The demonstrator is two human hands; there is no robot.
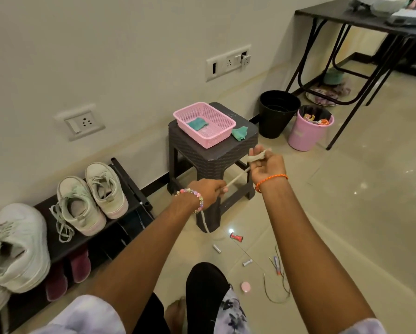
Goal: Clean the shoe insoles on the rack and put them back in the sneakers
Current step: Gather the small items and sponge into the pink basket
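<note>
Overhead, so to speak, the view looks down on a tiled floor [346,189] beside a pale wall. Along that wall runs a low dark shoe rack [81,239], and on its top shelf stand two pairs of pale sneakers [91,201], the nearer pair [16,247] at the left edge; the insoles cannot be made out inside them. Maroon shoes [79,263] sit on the shelf below. A dark plastic stool [211,157] stands past the rack, carrying a pink basket [204,124] with one teal cloth [197,123] inside and a second teal cloth [239,133] lying just beside it. Behind are a black bin [278,113] and a pink bin [308,131], and a black table [361,18] fills the far corner. The right hand [266,162] has a pale shoelace [236,177] wound round its fingers, its grip clenched on the bundle. The left hand [208,191] pinches the lace lower down, the tail hanging beneath it. Small litter [248,262] lies on the floor nearby.
</note>
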